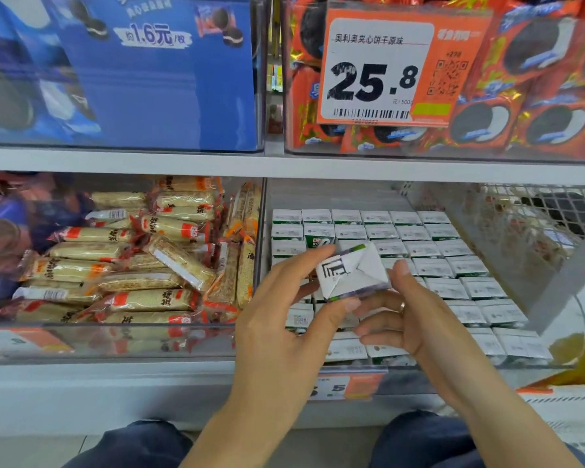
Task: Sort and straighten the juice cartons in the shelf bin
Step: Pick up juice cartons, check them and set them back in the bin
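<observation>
Both hands are holding one small juice carton [352, 273] up in the air, just above the shelf bin [507, 261]. The left hand [284, 319] is pinching it from about 8 o'clock, with the thumb curled under its lower edge and the other fingers wrapping its left side. The right hand [406, 319] is touching it from about 4 o'clock, with its fingers loosely bent by the right side. I cannot tell if that hand is really gripping.

The carton is turned so its folded white end is facing us. That end is tilting, with its long side running from about 8 o'clock up to 2 o'clock. How its long body is running behind that end, I cannot tell.

The packed cartons [429, 248] are standing in neat rows in the bin, tops up. One green carton [319, 236], at 11 o'clock from the held one, is sticking up higher than the rest.

What could go wrong? The grip is looking light, so the carton might slip and knock the neat rows crooked. It might also go in tilted or upside down.
</observation>
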`<action>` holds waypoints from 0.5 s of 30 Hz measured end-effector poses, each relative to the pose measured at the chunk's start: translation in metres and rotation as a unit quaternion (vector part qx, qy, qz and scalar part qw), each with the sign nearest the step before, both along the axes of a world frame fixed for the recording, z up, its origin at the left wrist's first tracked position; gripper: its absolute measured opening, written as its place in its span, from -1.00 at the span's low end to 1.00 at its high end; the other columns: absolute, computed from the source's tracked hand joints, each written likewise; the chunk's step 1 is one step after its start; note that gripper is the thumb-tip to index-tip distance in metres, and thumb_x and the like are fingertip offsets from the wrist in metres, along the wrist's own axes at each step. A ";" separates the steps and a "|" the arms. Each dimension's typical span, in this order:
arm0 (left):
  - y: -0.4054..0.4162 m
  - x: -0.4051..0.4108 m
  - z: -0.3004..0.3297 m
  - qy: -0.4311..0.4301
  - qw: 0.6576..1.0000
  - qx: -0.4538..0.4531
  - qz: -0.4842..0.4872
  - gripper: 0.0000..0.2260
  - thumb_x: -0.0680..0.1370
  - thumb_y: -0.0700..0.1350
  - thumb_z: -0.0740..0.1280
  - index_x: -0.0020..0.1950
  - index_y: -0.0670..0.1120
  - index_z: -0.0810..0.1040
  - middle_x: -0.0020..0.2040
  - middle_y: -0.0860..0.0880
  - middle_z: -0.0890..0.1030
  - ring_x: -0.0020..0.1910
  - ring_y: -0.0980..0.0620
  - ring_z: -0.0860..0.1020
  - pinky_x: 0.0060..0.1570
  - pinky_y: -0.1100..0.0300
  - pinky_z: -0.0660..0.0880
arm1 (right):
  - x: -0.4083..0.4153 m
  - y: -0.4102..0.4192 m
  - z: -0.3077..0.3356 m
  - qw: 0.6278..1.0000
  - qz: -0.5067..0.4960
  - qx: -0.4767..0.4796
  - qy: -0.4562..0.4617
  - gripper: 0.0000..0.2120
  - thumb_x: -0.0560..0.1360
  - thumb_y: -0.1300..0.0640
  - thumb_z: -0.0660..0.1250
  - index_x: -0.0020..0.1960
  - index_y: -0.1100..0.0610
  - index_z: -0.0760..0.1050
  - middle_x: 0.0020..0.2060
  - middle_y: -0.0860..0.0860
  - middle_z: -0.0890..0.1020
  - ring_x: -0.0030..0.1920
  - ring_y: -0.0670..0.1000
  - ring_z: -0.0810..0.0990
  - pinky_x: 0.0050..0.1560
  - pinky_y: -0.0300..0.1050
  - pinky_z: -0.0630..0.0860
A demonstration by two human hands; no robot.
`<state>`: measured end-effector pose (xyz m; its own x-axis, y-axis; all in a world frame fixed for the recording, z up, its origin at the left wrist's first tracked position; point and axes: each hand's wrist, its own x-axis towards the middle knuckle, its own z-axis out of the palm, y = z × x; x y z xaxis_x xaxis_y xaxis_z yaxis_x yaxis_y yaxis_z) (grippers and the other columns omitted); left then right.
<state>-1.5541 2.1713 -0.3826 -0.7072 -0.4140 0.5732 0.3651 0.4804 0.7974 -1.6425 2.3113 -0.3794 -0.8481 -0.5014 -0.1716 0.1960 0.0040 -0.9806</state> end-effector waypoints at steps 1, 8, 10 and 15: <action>-0.002 0.000 0.000 0.001 1.000 -0.031 -0.002 -0.60 0.45 0.06 0.36 0.28 0.26 0.45 0.21 0.30 0.52 0.24 0.26 0.49 0.16 0.29 0.47 | -0.002 0.002 0.001 1.000 -0.002 -0.012 -0.014 -0.28 0.29 -0.34 0.18 0.15 0.22 0.53 -0.19 0.20 0.67 -0.28 0.10 0.66 -0.28 -0.13 0.60; -0.013 -0.002 -0.008 0.060 0.942 -0.330 0.005 -0.69 0.49 -0.04 0.37 0.23 0.00 0.47 0.19 0.05 0.57 0.19 0.08 0.51 0.18 0.22 0.44 | -0.016 0.018 0.009 0.999 0.031 -0.017 -0.038 -0.50 0.35 -0.16 0.34 0.11 0.19 0.59 -0.30 0.05 0.63 -0.23 0.05 0.61 -0.18 -0.03 0.60; -0.019 -0.001 -0.008 0.025 0.934 -0.355 0.027 -0.63 0.51 0.06 0.33 0.28 0.00 0.42 0.24 0.06 0.52 0.25 0.08 0.45 0.29 0.25 0.35 | -0.019 0.018 0.008 0.997 0.028 -0.038 -0.057 -0.75 0.37 0.01 0.37 -0.03 0.13 0.61 -0.24 0.12 0.63 -0.32 0.02 0.58 -0.29 -0.11 0.58; -0.043 -0.001 -0.002 -0.141 0.953 -0.240 0.121 -0.37 0.52 0.23 0.22 0.50 -0.03 0.21 0.45 -0.01 0.34 0.43 0.04 0.25 0.38 0.22 0.16 | -0.037 0.009 0.010 0.997 -0.058 -0.042 -0.040 -0.88 0.51 0.25 0.26 0.00 0.22 0.55 -0.25 0.09 0.64 -0.31 -0.01 0.60 -0.28 -0.20 0.58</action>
